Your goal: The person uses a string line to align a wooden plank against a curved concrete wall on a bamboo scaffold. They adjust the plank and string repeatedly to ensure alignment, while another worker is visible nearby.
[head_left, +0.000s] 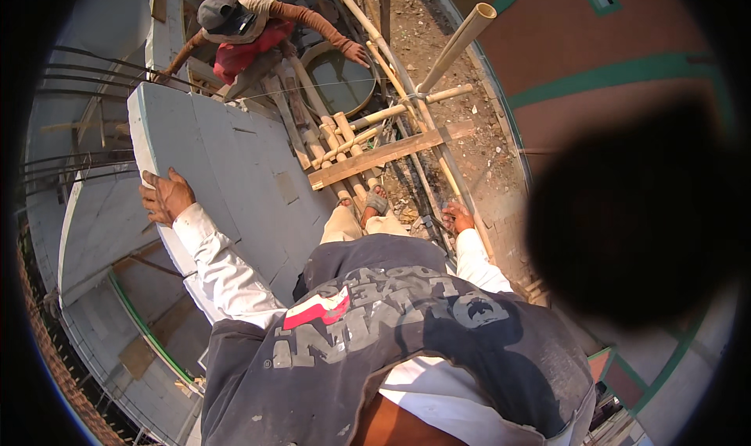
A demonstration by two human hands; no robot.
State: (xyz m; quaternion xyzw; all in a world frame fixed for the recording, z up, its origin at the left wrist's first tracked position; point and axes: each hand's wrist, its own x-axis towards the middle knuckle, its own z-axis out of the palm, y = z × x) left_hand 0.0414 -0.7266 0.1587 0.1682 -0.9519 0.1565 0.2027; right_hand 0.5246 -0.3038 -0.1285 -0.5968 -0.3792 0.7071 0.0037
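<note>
My left hand [167,198] rests on the top edge of a pale grey block wall [235,160], its fingers apart and bent over the edge. On the other side, my right hand [458,217] is held low beside a long bamboo pole [447,164]. Its fingers are curled in, and what they hold, if anything, I cannot make out. My sandalled feet [374,202] stand on a platform of bamboo poles [356,181] between the wall and that long pole.
A wooden plank [391,156] crosses the platform ahead of my feet. Beyond it, a person in a cap [223,14] leans at the wall with arms spread, near a round tub of liquid [340,78]. An upright bamboo post [458,47] stands right. Rebar rods [86,77] jut out left.
</note>
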